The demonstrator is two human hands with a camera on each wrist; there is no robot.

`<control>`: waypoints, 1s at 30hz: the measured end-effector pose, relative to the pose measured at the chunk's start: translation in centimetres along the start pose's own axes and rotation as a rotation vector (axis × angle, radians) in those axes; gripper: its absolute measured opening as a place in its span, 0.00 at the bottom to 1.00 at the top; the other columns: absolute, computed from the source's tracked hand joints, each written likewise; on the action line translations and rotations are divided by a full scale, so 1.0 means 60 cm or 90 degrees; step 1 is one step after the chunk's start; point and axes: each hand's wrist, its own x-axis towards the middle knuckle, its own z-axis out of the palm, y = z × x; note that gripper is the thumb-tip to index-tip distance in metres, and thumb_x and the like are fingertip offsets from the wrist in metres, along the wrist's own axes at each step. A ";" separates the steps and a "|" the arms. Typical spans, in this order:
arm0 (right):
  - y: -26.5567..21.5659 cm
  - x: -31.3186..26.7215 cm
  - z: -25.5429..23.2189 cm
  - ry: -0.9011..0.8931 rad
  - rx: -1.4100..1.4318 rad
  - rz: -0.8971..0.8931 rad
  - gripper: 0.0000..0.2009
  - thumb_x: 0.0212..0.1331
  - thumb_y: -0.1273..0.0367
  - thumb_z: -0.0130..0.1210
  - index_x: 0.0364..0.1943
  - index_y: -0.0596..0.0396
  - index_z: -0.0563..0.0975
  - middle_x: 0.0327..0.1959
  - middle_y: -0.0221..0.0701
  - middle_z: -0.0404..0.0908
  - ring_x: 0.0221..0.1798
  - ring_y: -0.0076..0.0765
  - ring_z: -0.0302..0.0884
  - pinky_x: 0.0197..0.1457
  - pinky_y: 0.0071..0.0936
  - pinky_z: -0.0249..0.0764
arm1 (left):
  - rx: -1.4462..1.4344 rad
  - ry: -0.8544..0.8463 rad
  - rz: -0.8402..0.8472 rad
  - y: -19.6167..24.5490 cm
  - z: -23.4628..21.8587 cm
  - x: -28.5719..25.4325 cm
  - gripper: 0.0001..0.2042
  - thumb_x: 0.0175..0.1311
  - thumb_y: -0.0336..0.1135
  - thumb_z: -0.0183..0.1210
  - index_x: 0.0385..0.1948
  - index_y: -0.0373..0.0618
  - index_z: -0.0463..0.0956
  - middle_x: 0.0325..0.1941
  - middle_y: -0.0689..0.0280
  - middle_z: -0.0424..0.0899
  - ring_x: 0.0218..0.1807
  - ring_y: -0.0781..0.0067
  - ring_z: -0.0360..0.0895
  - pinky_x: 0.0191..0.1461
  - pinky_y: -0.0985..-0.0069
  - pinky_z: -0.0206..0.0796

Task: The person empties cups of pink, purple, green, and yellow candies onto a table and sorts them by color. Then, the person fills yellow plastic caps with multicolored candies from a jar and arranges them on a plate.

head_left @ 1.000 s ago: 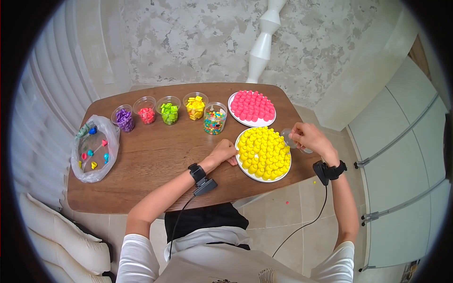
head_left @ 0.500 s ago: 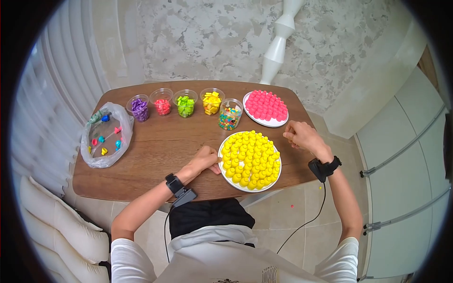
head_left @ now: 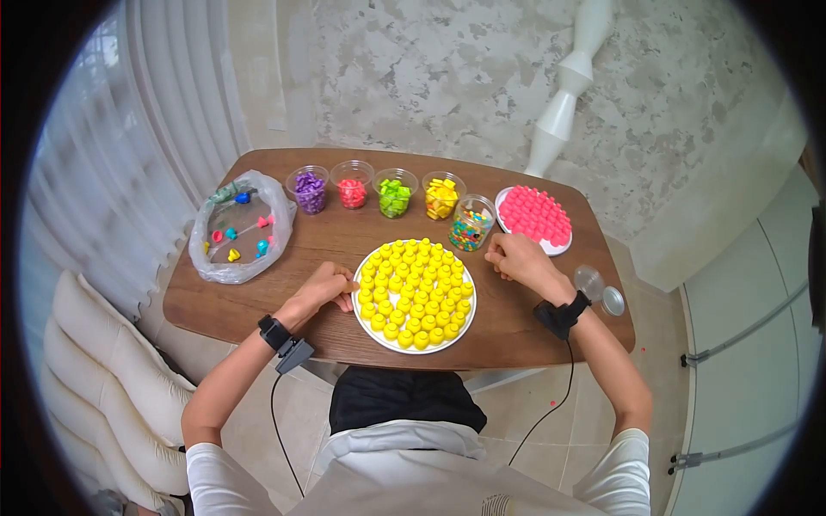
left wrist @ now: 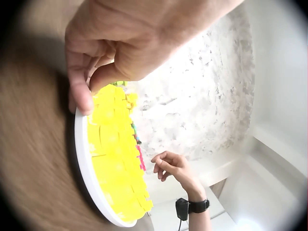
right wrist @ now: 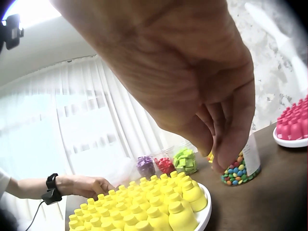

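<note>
A white round plate [head_left: 356, 320] crowded with small yellow bottle-shaped pieces [head_left: 413, 292] stands near the table's front edge. At its left rim my left hand [head_left: 327, 285] grips the edge between thumb and fingers; the left wrist view has the fingertips [left wrist: 83, 102] right on the white rim. My right hand [head_left: 523, 260] hovers to the right of the plate, fingers loosely curled with nothing seen between them. Just beyond it stands a clear jar of multicoloured round candies [head_left: 471, 225], which the fingers partly cover in the right wrist view.
Cups of purple [head_left: 311, 191], red [head_left: 352, 191], green [head_left: 394, 198] and yellow [head_left: 441, 198] pieces line the back. A plate of pink pieces [head_left: 535, 215] sits back right, clear round lids [head_left: 589, 280] at the right edge. A plastic bag [head_left: 202, 245] with small coloured pieces lies left.
The plate of yellow pieces has slid left, away from the pink one, with my left hand at its rim. My right hand has left the clear lids and moved left. The head view has turned.
</note>
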 end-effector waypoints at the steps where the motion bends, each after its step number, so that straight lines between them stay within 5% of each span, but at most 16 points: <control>1: -0.004 0.013 0.009 0.012 0.007 -0.024 0.10 0.67 0.67 0.59 0.31 0.59 0.79 0.22 0.40 0.83 0.25 0.40 0.86 0.33 0.41 0.77 | 0.013 0.021 0.006 -0.001 -0.014 0.002 0.12 0.70 0.33 0.60 0.42 0.29 0.78 0.32 0.62 0.84 0.30 0.76 0.82 0.35 0.79 0.76; 4: -0.017 0.052 0.032 0.031 0.012 -0.068 0.10 0.66 0.69 0.57 0.30 0.61 0.79 0.22 0.43 0.83 0.26 0.44 0.86 0.34 0.45 0.78 | 0.047 0.046 0.020 -0.007 -0.055 0.022 0.10 0.69 0.33 0.59 0.36 0.31 0.80 0.28 0.64 0.83 0.28 0.76 0.81 0.33 0.79 0.75; 6: -0.024 0.076 0.044 0.012 -0.019 -0.099 0.11 0.72 0.66 0.55 0.37 0.60 0.80 0.25 0.33 0.84 0.23 0.29 0.83 0.29 0.30 0.78 | 0.065 0.061 0.036 -0.009 -0.073 0.031 0.10 0.69 0.32 0.59 0.35 0.32 0.81 0.27 0.65 0.83 0.27 0.76 0.81 0.32 0.79 0.75; 8: -0.032 0.093 0.059 0.018 0.018 -0.096 0.09 0.71 0.67 0.56 0.38 0.60 0.80 0.25 0.34 0.85 0.23 0.29 0.82 0.29 0.32 0.78 | 0.074 0.076 0.017 0.000 -0.076 0.034 0.10 0.70 0.32 0.58 0.35 0.31 0.82 0.26 0.64 0.84 0.26 0.76 0.81 0.32 0.79 0.74; 10: -0.035 0.109 0.075 0.034 0.004 -0.174 0.08 0.69 0.67 0.59 0.39 0.60 0.80 0.27 0.37 0.86 0.28 0.37 0.85 0.34 0.36 0.79 | 0.083 0.085 -0.005 0.010 -0.082 0.042 0.11 0.70 0.32 0.58 0.34 0.30 0.82 0.26 0.63 0.85 0.25 0.76 0.82 0.32 0.79 0.74; 11: -0.034 0.117 0.089 0.077 -0.006 -0.208 0.09 0.64 0.66 0.61 0.39 0.58 0.81 0.33 0.48 0.86 0.42 0.57 0.86 0.43 0.50 0.78 | 0.184 0.125 -0.011 0.020 -0.085 0.043 0.12 0.70 0.30 0.58 0.34 0.27 0.83 0.24 0.60 0.85 0.25 0.73 0.83 0.31 0.78 0.76; 14: -0.034 0.125 0.117 0.093 -0.029 -0.251 0.11 0.63 0.65 0.63 0.40 0.59 0.79 0.33 0.48 0.86 0.41 0.58 0.86 0.43 0.52 0.78 | 0.348 0.262 0.013 0.066 -0.074 0.030 0.13 0.71 0.31 0.58 0.32 0.26 0.84 0.20 0.56 0.85 0.26 0.69 0.86 0.30 0.72 0.77; 16: -0.038 0.128 0.122 0.085 -0.061 -0.261 0.12 0.63 0.66 0.64 0.41 0.60 0.77 0.33 0.47 0.85 0.40 0.57 0.86 0.41 0.52 0.78 | 0.575 0.410 0.200 0.097 -0.072 0.029 0.12 0.71 0.32 0.58 0.34 0.30 0.84 0.21 0.57 0.85 0.25 0.67 0.85 0.32 0.67 0.75; 17: -0.042 0.126 0.122 0.083 -0.093 -0.253 0.12 0.63 0.66 0.64 0.41 0.59 0.77 0.33 0.47 0.85 0.39 0.57 0.86 0.39 0.52 0.78 | 0.577 0.413 0.197 0.119 -0.068 0.028 0.12 0.71 0.32 0.58 0.34 0.30 0.84 0.21 0.57 0.85 0.25 0.67 0.85 0.32 0.67 0.75; 20: -0.051 0.117 0.116 0.074 -0.133 -0.263 0.11 0.64 0.67 0.64 0.41 0.60 0.76 0.32 0.46 0.85 0.38 0.57 0.86 0.36 0.53 0.79 | 0.419 0.364 0.187 0.158 -0.040 0.049 0.12 0.72 0.33 0.58 0.34 0.33 0.84 0.22 0.58 0.85 0.25 0.67 0.85 0.32 0.63 0.73; 22: -0.058 0.114 0.119 0.074 -0.133 -0.229 0.11 0.64 0.67 0.64 0.40 0.60 0.75 0.32 0.46 0.84 0.40 0.58 0.84 0.41 0.52 0.78 | 0.335 0.287 0.273 0.160 -0.016 0.078 0.11 0.73 0.32 0.57 0.35 0.32 0.83 0.24 0.58 0.85 0.24 0.67 0.83 0.30 0.65 0.71; 25: -0.046 0.121 0.124 0.069 -0.095 -0.245 0.11 0.65 0.68 0.64 0.41 0.60 0.74 0.32 0.47 0.83 0.40 0.60 0.83 0.40 0.54 0.76 | 0.300 0.132 0.253 0.182 0.033 0.105 0.10 0.73 0.30 0.57 0.39 0.31 0.82 0.28 0.57 0.87 0.28 0.66 0.85 0.35 0.66 0.74; 26: -0.038 0.124 0.124 0.079 -0.067 -0.264 0.11 0.65 0.69 0.63 0.40 0.60 0.74 0.32 0.47 0.83 0.40 0.61 0.83 0.39 0.54 0.76 | 0.351 0.090 0.313 0.177 0.040 0.124 0.09 0.75 0.29 0.57 0.43 0.32 0.83 0.30 0.62 0.86 0.28 0.77 0.83 0.32 0.75 0.74; 30: -0.046 0.130 0.051 0.111 0.073 -0.265 0.10 0.68 0.68 0.62 0.39 0.63 0.77 0.25 0.43 0.83 0.24 0.42 0.83 0.29 0.40 0.75 | 0.364 0.034 0.387 0.163 0.064 0.179 0.11 0.73 0.29 0.61 0.51 0.34 0.81 0.39 0.60 0.87 0.38 0.74 0.85 0.43 0.74 0.76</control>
